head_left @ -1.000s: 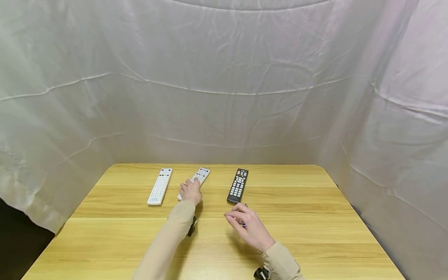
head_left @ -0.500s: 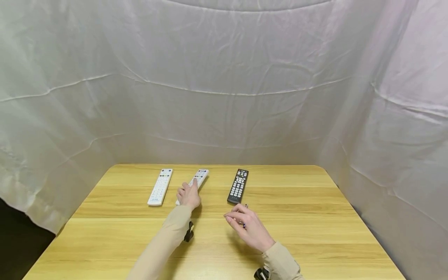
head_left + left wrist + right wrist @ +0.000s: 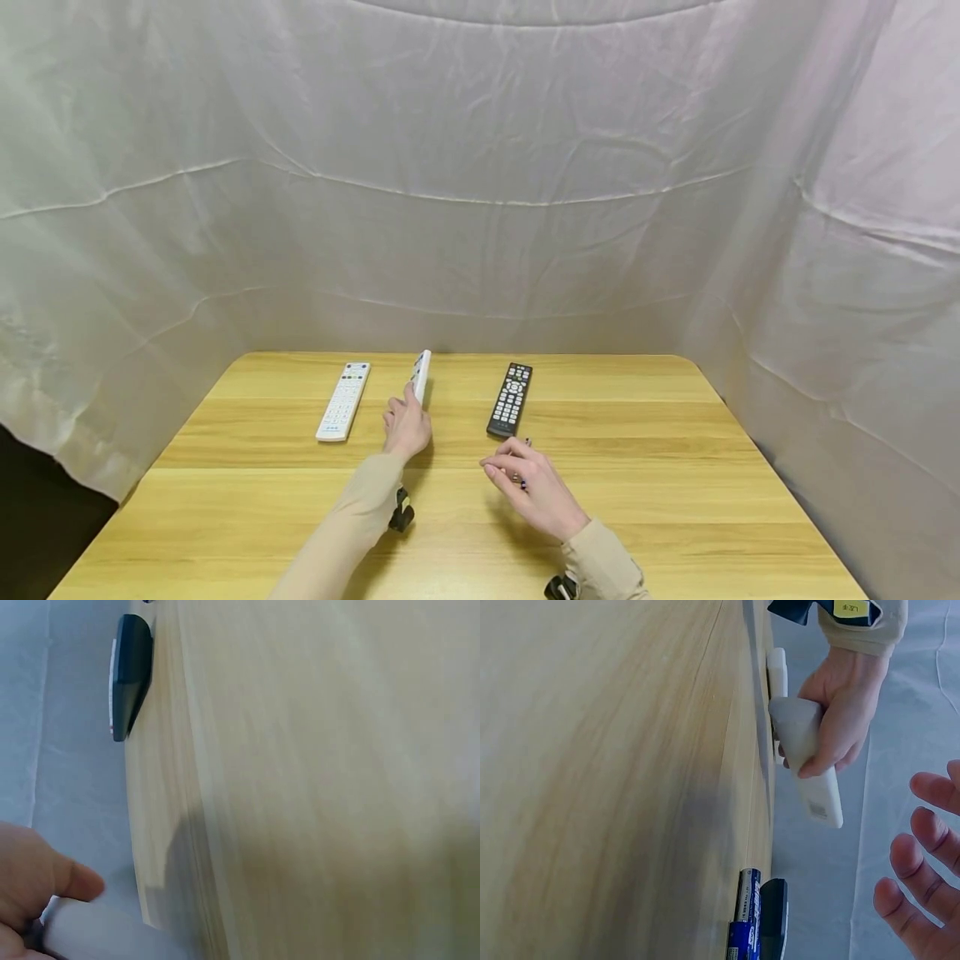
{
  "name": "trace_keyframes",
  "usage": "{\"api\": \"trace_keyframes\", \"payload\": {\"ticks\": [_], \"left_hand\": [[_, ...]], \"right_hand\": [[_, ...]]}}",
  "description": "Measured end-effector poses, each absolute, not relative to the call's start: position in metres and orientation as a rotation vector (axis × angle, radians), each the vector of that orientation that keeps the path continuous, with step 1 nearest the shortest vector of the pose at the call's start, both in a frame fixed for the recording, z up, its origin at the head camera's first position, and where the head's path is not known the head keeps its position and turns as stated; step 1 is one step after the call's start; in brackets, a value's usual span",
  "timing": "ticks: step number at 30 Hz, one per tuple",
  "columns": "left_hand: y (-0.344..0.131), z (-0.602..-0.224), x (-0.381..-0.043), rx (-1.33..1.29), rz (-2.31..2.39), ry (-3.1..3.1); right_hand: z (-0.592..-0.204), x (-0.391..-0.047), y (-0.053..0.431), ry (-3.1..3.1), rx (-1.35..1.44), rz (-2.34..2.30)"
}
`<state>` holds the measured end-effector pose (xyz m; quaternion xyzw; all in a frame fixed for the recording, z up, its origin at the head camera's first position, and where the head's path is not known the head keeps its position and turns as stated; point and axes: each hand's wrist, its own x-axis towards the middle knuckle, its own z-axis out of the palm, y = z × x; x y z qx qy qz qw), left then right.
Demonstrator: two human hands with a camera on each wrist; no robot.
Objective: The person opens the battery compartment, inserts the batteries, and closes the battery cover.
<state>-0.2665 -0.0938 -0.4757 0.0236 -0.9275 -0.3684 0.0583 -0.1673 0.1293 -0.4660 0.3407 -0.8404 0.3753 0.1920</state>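
Note:
My left hand (image 3: 407, 427) grips a white remote control (image 3: 422, 379), thumb along its upper side. That remote is turned onto its edge, far end raised; in the right wrist view its blank back (image 3: 802, 742) shows, held clear of the table. Left of it lies a second white remote (image 3: 343, 402), buttons up. A black remote (image 3: 510, 398) with white buttons lies to the right. My right hand (image 3: 538, 490) hovers low over the table in front of the black remote, fingers loosely bent and holding nothing. Beneath it lie batteries (image 3: 742, 922), mostly hidden from the head view.
The wooden table (image 3: 660, 467) ends at a grey fabric curtain (image 3: 480, 250) behind and on both sides. A dark gap (image 3: 45, 500) shows past the left edge. Black wrist straps sit on both sleeves.
My left hand has taken hold of the middle white remote, shifted it slightly left and rolled it onto its edge, lifting it. The right hand and the other remotes stay where they were.

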Motion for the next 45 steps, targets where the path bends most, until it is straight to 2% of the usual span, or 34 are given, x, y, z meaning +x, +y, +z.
{"api": "trace_keyframes", "payload": {"ticks": [14,33,45], "left_hand": [[-0.102,-0.481,-0.259,0.075,-1.318,-2.618],[-0.098,-0.46,-0.232,0.303,-1.696,-2.355],[-0.096,-0.457,-0.214,0.287,-1.904,-2.273]], "right_hand": [[-0.468,-0.167,0.129,-2.367,0.954,1.056],[-0.466,-0.167,0.129,-2.386,0.967,1.065],[-0.467,-0.168,0.129,-2.391,0.959,1.055]]}}
